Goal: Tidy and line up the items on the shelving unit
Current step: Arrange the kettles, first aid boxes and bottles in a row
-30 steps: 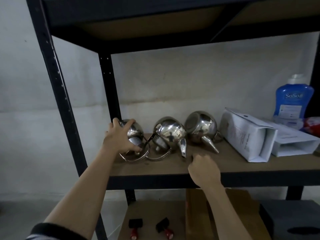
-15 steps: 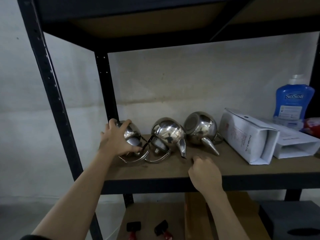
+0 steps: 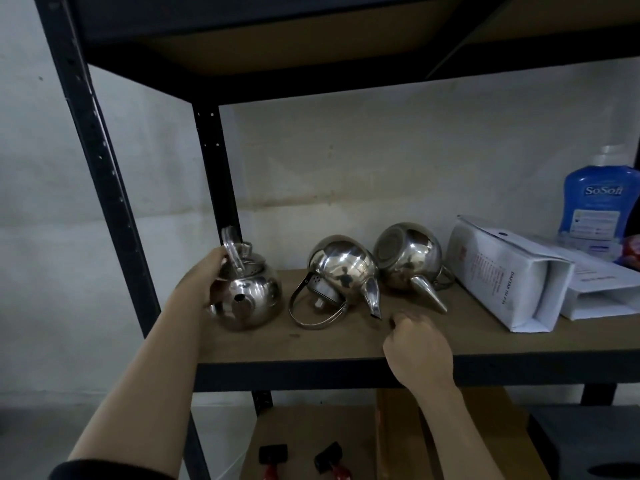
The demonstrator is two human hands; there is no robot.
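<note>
Three shiny teapots in a row on the brown shelf [image 3: 346, 344]. Left teapot [image 3: 246, 299] standing upright near the black post [image 3: 221, 188], handle up, spout hole facing forward. Left hand [image 3: 204, 282] wrapped around its left side, fingers curled on the metal, thumb up by the handle. Middle teapot [image 3: 341, 271] lying tipped on its side, spout pointing down and forward, loop handle flat on the shelf. Right teapot [image 3: 408, 261] also tipped over, bottom facing out, spout toward the front. Right hand [image 3: 417, 348] resting on the shelf edge just in front of the middle spout, fingers loosely curled, maybe pinching something tiny, too dark to tell. White folders [image 3: 502, 282] lying to the right. Blue bottle [image 3: 595, 202] standing behind them.
</note>
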